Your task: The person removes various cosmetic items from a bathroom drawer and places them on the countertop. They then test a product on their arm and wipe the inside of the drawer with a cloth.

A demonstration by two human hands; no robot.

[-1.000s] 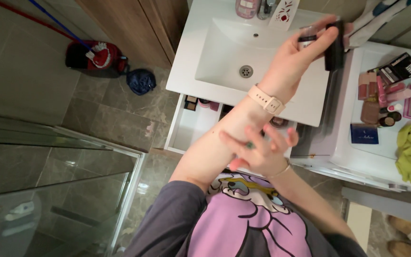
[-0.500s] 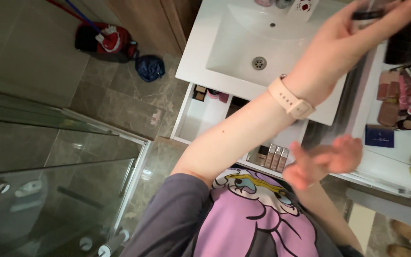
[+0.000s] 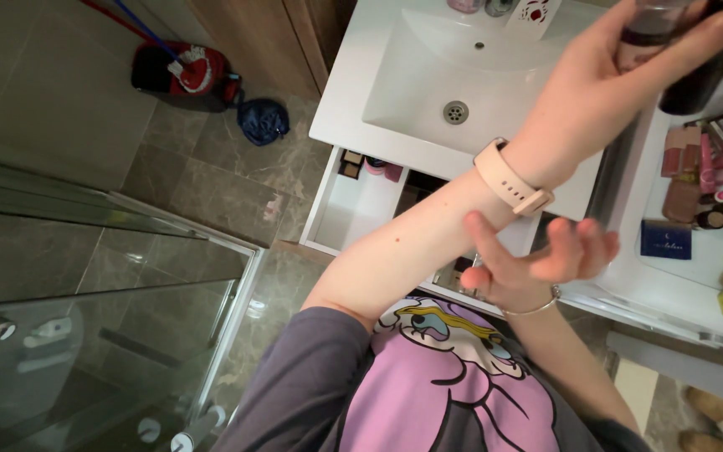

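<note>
Our left hand [image 3: 608, 79] wraps its fingers round a dark, glossy cylindrical bottle [image 3: 679, 59] at two o'clock, above the white ceramic basin [image 3: 428, 75]. Our right hand [image 3: 537, 259], fingers spread, holds nothing, touching our left forearm.

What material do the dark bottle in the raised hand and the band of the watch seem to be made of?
The dark bottle in the left hand looks like glossy glass or hard plastic: it shines, but blur leaves this open. The watch band looks like matte pale pink silicone, smooth and without reflections.
</note>
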